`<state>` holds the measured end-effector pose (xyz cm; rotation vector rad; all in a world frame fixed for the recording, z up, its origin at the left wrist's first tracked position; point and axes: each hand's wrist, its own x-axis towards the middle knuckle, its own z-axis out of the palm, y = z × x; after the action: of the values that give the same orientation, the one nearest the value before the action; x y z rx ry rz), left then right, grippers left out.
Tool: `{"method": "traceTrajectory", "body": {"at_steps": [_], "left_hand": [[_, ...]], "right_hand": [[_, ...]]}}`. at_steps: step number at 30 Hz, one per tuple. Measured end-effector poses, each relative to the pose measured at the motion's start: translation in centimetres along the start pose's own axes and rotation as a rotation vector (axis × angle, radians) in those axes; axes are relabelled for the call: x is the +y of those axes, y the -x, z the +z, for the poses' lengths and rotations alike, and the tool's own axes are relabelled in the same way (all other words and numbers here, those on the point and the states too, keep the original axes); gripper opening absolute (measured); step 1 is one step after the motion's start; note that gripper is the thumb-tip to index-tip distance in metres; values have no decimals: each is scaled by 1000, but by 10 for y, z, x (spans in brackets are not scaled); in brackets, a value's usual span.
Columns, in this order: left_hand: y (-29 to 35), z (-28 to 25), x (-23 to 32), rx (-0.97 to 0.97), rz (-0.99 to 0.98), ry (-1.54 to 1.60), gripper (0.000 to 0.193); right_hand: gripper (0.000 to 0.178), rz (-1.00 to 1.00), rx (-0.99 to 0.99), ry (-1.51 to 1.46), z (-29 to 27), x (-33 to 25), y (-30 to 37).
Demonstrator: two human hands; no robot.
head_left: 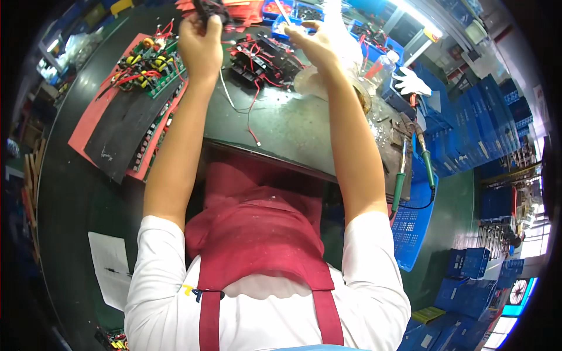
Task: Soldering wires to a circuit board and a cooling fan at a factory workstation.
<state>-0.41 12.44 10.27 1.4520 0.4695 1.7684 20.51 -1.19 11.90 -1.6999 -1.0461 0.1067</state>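
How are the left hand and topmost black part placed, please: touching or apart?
Touching; the head view shows the left hand gripping the black part, thumb against it.

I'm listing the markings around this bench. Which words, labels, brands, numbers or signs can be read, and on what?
White shirt: small coloured lettering on the chest; I won't copy it out.
Black sheet: faint pale scribble, too blurred to read.
Stacked blue bins: any markings are too small to read.
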Motion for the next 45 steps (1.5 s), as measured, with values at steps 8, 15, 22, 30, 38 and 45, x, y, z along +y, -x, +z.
{"method": "traceTrajectory", "body": {"at_steps": [8,15,22,30,38,45], "left_hand": [[17,-46,138,-447,551,-577,37],[125,-43,138,-1080,645,-340,33],[175,-25,97,-1217,52,58,57],[125,-6,88,-1451,-304,196,101],[126,-36,57,-870,-1019,214,47],[110,-43,6,-537,-1415,488,36]], "right_hand": [[52,-274,183,-189,-61,-62,94],[123,412,-550,-1163,-43,9,234],[122,467,-532,-949,-69,24,280],[41,458,-631,-650,-44,32,250],[14,52,-664,-333,-36,7,217],[17,51,-531,-358,-52,34,252]]}}
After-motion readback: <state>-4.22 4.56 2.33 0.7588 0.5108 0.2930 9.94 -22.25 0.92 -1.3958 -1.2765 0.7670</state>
